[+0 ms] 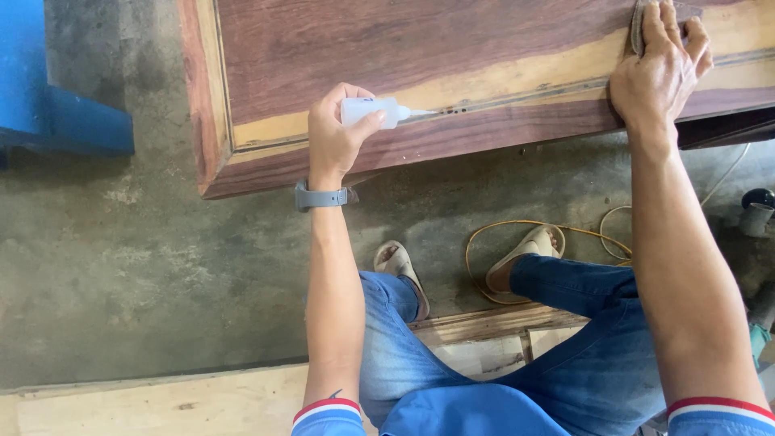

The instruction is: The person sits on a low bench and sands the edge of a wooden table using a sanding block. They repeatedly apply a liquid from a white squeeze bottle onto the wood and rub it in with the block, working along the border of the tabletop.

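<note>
Blue jeans (pixel 597 379) nearest | left hand (pixel 335 133) clenched around white squeeze bottle (pixel 371 111), nozzle at pale seam of wooden panel (pixel 420 48) | right hand (pixel 662 69) pressing sanding pad (pixel 638 24) flat | step: filling seam holes; next needs steady squeeze.

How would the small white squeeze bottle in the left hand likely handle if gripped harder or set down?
The white squeeze bottle looks like soft plastic, so it probably gives under the left hand. It seems light for its size. Being round, laid sideways on the wooden panel, it might roll.
</note>
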